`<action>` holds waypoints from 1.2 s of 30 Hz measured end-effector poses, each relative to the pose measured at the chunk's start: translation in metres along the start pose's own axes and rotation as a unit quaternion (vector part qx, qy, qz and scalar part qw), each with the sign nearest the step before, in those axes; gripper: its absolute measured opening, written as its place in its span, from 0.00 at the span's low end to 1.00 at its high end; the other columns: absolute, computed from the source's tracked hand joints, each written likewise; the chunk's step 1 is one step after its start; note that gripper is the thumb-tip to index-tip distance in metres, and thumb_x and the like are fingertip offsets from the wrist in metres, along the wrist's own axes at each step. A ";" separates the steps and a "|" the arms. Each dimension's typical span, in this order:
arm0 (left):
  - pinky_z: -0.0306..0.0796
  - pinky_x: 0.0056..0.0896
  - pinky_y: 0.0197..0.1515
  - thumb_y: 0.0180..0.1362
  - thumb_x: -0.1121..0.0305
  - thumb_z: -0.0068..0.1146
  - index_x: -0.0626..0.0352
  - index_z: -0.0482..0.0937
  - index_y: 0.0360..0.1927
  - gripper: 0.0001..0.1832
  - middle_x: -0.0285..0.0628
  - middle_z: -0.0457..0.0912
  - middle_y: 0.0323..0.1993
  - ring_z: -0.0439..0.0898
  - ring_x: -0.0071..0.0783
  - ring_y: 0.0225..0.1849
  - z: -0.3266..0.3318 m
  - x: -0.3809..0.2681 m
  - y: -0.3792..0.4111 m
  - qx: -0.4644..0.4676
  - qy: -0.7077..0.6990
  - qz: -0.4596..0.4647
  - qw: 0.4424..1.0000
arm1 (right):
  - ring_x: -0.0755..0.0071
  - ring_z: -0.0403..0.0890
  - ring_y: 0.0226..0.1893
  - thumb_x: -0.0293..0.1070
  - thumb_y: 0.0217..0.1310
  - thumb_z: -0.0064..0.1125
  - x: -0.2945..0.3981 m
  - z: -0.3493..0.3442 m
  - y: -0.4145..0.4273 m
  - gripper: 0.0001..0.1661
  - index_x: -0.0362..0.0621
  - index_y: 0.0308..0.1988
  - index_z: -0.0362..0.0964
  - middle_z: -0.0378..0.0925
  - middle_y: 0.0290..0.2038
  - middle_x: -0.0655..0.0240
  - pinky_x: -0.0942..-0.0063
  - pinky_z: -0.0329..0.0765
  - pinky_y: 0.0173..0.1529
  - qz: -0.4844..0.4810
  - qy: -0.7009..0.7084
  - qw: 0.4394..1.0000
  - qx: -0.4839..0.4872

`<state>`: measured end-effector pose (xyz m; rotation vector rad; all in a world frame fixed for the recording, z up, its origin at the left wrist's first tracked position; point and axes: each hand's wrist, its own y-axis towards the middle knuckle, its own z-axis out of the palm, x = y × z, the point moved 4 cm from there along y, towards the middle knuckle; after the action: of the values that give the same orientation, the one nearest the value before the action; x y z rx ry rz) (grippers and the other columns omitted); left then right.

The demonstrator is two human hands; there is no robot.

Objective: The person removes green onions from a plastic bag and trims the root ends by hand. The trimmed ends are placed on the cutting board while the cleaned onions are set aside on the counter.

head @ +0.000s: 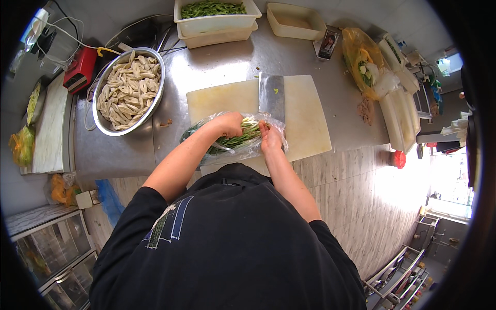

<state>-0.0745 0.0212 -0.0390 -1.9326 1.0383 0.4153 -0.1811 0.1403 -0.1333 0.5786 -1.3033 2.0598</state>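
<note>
A clear plastic bag (248,154) lies open across the front of a white cutting board (306,116). Inside it is a bunch of scallions (248,135), white ends toward the upper right and green ends toward the left. My left hand (231,124) is closed over the bunch near the white ends; its fingertips are partly hidden. On the other side, my right hand (271,136) is turned palm up, with bent fingers gripping the bag's edge beside the white ends. Just beyond the bag, a cleaver (272,93) lies flat on the board, a green scrap on its blade.
A metal bowl (161,93) of pale oval slices (130,91) stands left on the steel counter (217,62). White tubs (217,24), one holding cut greens (213,9), are stacked at the back beside a shallow tub (296,21). A yellow bag (362,58) with vegetables lies right.
</note>
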 end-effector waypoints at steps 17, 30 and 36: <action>0.64 0.31 0.17 0.36 0.70 0.56 0.64 0.75 0.25 0.10 0.40 0.73 0.12 0.70 0.28 0.13 -0.002 0.007 -0.009 -0.010 -0.036 -0.046 0.998 | 0.75 0.75 0.30 0.25 0.54 0.54 0.020 0.017 -0.038 0.06 0.40 0.34 0.66 0.72 0.31 0.68 0.80 0.78 0.36 0.072 -0.215 0.958 0.178; 0.56 0.21 0.13 0.45 0.73 0.58 0.62 0.75 0.25 0.05 0.36 0.76 0.17 0.64 0.17 0.11 0.000 0.003 -0.013 -0.056 -0.321 -0.027 0.945 | 0.77 0.76 0.30 0.27 0.52 0.57 0.036 0.037 -0.067 0.08 0.41 0.33 0.66 0.72 0.30 0.69 0.84 0.77 0.34 0.004 -0.208 0.956 0.206; 0.55 0.22 0.13 0.42 0.74 0.58 0.63 0.76 0.22 0.04 0.36 0.75 0.15 0.64 0.19 0.10 -0.002 0.003 -0.017 -0.075 -0.360 -0.016 0.930 | 0.78 0.75 0.28 0.34 0.52 0.58 0.041 0.035 -0.066 0.09 0.44 0.30 0.67 0.72 0.28 0.71 0.80 0.72 0.30 -0.032 -0.315 0.923 0.217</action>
<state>-0.0595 0.0226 -0.0311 -1.6965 0.4971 1.1098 -0.1619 0.1407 -0.0505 1.5643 -1.1126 2.2000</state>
